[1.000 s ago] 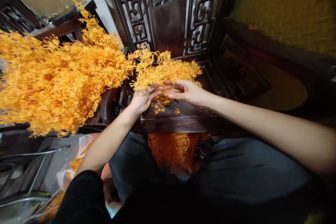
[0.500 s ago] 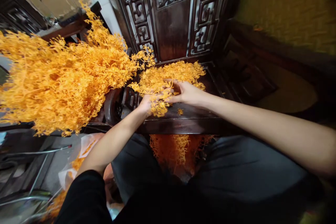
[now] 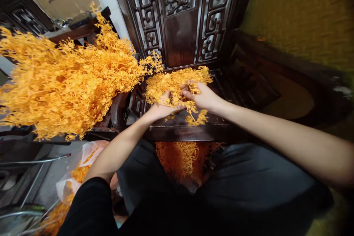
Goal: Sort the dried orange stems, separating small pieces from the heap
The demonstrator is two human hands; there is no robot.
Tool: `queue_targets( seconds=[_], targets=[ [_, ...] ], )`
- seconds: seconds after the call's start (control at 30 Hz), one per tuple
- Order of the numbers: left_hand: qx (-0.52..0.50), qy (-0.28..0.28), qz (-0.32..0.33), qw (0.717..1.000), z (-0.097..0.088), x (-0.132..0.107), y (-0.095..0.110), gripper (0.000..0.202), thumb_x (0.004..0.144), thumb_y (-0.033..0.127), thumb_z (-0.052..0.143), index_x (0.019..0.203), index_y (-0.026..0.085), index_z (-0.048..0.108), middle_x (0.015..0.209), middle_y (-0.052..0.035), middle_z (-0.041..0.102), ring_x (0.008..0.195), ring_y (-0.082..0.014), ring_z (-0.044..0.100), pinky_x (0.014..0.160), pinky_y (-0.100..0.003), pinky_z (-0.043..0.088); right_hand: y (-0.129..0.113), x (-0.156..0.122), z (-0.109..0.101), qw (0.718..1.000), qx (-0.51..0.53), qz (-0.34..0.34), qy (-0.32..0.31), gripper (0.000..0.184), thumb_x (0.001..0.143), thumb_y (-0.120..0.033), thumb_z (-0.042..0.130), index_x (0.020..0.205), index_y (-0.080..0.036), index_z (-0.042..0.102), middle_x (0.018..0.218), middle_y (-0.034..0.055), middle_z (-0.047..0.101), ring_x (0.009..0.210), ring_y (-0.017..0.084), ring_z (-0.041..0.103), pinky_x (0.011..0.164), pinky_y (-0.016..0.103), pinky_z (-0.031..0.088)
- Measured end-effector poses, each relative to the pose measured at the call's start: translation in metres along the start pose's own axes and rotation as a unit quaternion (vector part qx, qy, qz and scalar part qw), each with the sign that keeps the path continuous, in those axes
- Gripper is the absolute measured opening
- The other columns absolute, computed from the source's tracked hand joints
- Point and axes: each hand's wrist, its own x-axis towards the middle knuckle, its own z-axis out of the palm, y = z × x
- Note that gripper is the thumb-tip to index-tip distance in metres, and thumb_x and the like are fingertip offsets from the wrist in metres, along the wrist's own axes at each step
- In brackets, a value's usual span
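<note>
My left hand [image 3: 163, 109] reaches in from the left, thumb up and fingers stretched to the right under a yellow-orange artificial sprig [image 3: 190, 107] that it grips. My right hand [image 3: 204, 96] is curled beside it, thumb and fingers closed on part of the frilly sprigs. Some strands hang below the hands over the seat edge. Just behind both hands lies a low heap of similar sprigs [image 3: 160, 84] on the dark wooden seat [image 3: 215, 120]. The exact grip points are hidden among the strands.
A large bushy pile of orange sprigs [image 3: 69, 84] rests at left by the curved chair arm [image 3: 118, 112]. Behind stands a carved wooden backrest [image 3: 181, 37]. More orange sprigs [image 3: 185, 156] sit below, between my knees. A plastic bag [image 3: 91, 153] and metal tubing [image 3: 35, 161] are lower left.
The sprig in my hands has shifted to the right and now dangles beneath my right hand. My left hand has moved slightly right, and my right hand has turned and curled more.
</note>
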Motion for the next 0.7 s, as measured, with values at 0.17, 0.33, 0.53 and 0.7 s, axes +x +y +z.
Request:
queue_targets(
  seconds=[0.17, 0.33, 0.53, 0.7],
  targets=[
    [-0.197, 0.019, 0.027, 0.98, 0.009, 0.008, 0.018, 0.055, 0.072, 0.052, 0.089, 0.11, 0.017, 0.068, 0.093, -0.007, 0.077, 0.089, -0.0226, 0.075, 0.09, -0.039, 0.06, -0.005, -0.008, 0.011, 0.991, 0.072, 0.055, -0.102, 0.024, 0.074, -0.022, 0.075, 0.097, -0.021, 0.067, 0.094, 0.009, 0.075, 0.09, 0.028, 0.07, 0.096, 0.054, 0.06],
    [-0.217, 0.154, 0.035, 0.963, 0.018, 0.017, 0.014, 0.033, 0.08, 0.039, 0.084, 0.099, 0.017, 0.069, 0.097, -0.0064, 0.079, 0.096, -0.02, 0.075, 0.09, -0.032, 0.059, -0.014, -0.009, 0.002, 0.92, 0.337, 0.14, -0.143, 0.037, 0.074, -0.02, 0.062, 0.111, -0.02, 0.064, 0.114, 0.0111, 0.075, 0.107, 0.029, 0.071, 0.097, 0.056, 0.06],
    [-0.253, 0.154, -0.016, 0.955, 0.022, 0.021, 0.007, 0.02, 0.088, 0.036, 0.073, 0.095, 0.017, 0.069, 0.093, -0.0064, 0.079, 0.099, -0.0208, 0.075, 0.09, -0.033, 0.059, -0.019, -0.019, -0.015, 0.893, 0.376, 0.123, -0.214, 0.055, 0.071, -0.017, 0.065, 0.125, -0.023, 0.057, 0.137, 0.0099, 0.068, 0.127, 0.028, 0.066, 0.111, 0.059, 0.052],
    [-0.217, 0.194, -0.025, 0.957, 0.033, 0.023, 0.004, 0.029, 0.081, 0.039, 0.081, 0.095, 0.016, 0.067, 0.092, -0.0075, 0.078, 0.103, -0.0232, 0.074, 0.094, -0.034, 0.056, -0.022, -0.03, 0.0, 0.939, 0.303, 0.097, -0.128, 0.061, 0.063, -0.004, 0.084, 0.117, -0.021, 0.059, 0.126, 0.008, 0.071, 0.103, 0.019, 0.074, 0.1, 0.041, 0.061]
  ],
)
